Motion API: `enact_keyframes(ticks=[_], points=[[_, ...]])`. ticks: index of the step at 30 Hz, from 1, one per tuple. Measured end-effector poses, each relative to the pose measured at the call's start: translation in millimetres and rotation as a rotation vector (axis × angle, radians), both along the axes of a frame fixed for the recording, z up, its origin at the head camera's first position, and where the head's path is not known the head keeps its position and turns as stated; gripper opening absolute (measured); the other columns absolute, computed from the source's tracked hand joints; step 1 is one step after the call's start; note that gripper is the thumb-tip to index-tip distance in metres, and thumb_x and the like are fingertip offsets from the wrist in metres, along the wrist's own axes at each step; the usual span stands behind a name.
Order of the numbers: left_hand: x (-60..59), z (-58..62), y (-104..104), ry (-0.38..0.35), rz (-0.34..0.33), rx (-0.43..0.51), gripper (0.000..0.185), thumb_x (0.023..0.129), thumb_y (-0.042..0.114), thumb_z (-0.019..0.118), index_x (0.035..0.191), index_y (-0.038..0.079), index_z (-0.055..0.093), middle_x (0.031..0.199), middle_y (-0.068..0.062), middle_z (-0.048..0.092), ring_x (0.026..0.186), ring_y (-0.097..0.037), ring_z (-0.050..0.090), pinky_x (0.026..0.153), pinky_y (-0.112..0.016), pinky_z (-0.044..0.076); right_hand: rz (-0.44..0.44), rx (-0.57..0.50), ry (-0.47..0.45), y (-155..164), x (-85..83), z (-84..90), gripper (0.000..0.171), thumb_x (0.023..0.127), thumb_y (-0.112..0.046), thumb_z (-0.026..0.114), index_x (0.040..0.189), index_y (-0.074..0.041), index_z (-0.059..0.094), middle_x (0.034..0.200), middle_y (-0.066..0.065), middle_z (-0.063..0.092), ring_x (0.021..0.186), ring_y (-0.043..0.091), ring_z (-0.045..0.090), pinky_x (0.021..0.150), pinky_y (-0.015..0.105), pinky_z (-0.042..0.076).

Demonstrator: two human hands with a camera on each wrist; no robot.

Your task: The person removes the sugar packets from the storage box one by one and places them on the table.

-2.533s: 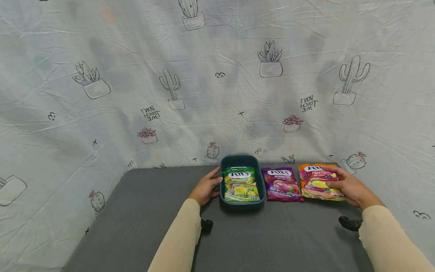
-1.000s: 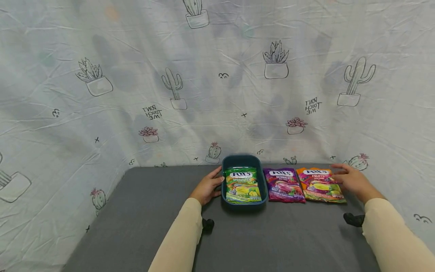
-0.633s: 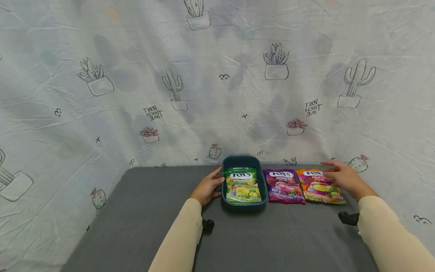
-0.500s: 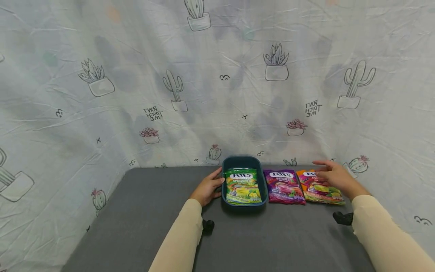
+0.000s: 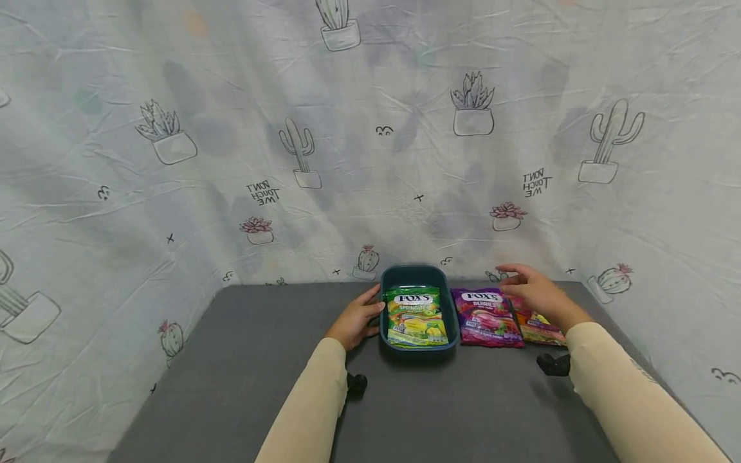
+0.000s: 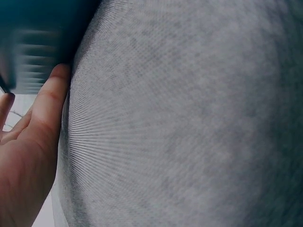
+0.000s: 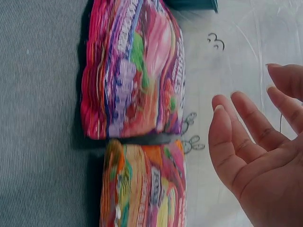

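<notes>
A dark teal rectangular tub (image 5: 412, 275) stands at the back middle of the table, with a green Fox's Spring Tea candy bag (image 5: 415, 321) lying in it. My left hand (image 5: 354, 319) rests its fingers against the tub's left side, the thumb at the rim. To the right of the tub lies a purple Berries candy bag (image 5: 487, 321), and beside that an orange Fruits candy bag (image 7: 156, 189). Above these two bags hovers my right hand (image 5: 538, 294), fingers loosely spread and holding nothing; in the head view it hides much of the Fruits bag.
The grey tabletop (image 5: 451, 411) stretches in front of the tub and bags. A white cloth printed with cacti (image 5: 370, 154) hangs close behind the table's back edge and along its sides. Black wrist devices (image 5: 554, 364) stick out below each sleeve.
My right hand has let go of the Fruits bag, lifted off it and moved left toward the Berries bag. My left hand stays at the tub, and the bags lie about where they were.
</notes>
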State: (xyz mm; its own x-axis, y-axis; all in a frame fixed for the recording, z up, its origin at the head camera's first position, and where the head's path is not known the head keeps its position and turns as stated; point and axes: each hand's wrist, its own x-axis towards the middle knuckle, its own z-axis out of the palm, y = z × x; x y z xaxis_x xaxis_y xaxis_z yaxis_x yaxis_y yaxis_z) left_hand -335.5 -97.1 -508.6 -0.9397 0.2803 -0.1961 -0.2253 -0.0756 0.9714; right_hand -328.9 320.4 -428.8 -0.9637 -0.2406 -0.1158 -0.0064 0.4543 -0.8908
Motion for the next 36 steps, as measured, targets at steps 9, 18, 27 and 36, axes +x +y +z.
enact_keyframes(ticks=[9, 18, 27, 36], points=[[-0.9, 2.0, 1.0, -0.001, -0.004, 0.005, 0.065, 0.115, 0.017, 0.057, 0.174, 0.020, 0.032, 0.171, -0.017, 0.040, 0.151, -0.036, 0.043, 0.111, -0.064, 0.045, 0.031, -0.090, -0.031, -17.3, -7.1, -2.6, 0.062, 0.116, -0.023, 0.058, 0.171, -0.008, 0.033, 0.155, 0.036, 0.046, 0.132, 0.051, 0.060, 0.103, 0.062, 0.052], [-2.4, 4.4, 2.2, -0.004, -0.003, 0.000, 0.063, 0.115, 0.017, 0.056, 0.174, 0.020, 0.033, 0.170, -0.016, 0.041, 0.151, -0.036, 0.044, 0.110, -0.064, 0.045, 0.074, -0.220, -0.057, -40.3, -8.4, -3.7, 0.065, 0.115, -0.027, 0.061, 0.171, -0.010, 0.033, 0.158, 0.036, 0.044, 0.137, 0.053, 0.054, 0.110, 0.065, 0.045], [-3.0, 2.9, 2.3, -0.002, 0.000, -0.011, 0.064, 0.116, 0.018, 0.056, 0.174, 0.019, 0.032, 0.170, -0.016, 0.041, 0.149, -0.035, 0.046, 0.107, -0.061, 0.048, 0.123, -0.319, -0.097, -67.9, -7.4, -2.5, 0.062, 0.117, -0.019, 0.056, 0.172, -0.009, 0.030, 0.157, 0.038, 0.045, 0.137, 0.054, 0.054, 0.109, 0.066, 0.045], [-4.8, -0.4, 1.7, -0.001, -0.014, 0.030, 0.067, 0.116, 0.017, 0.056, 0.175, 0.020, 0.027, 0.174, -0.017, 0.033, 0.155, -0.035, 0.038, 0.110, -0.063, 0.045, 0.187, -0.377, -0.102, -93.5, -8.9, -2.4, 0.060, 0.117, -0.013, 0.052, 0.172, -0.005, 0.026, 0.157, 0.039, 0.043, 0.140, 0.057, 0.049, 0.106, 0.061, 0.051]])
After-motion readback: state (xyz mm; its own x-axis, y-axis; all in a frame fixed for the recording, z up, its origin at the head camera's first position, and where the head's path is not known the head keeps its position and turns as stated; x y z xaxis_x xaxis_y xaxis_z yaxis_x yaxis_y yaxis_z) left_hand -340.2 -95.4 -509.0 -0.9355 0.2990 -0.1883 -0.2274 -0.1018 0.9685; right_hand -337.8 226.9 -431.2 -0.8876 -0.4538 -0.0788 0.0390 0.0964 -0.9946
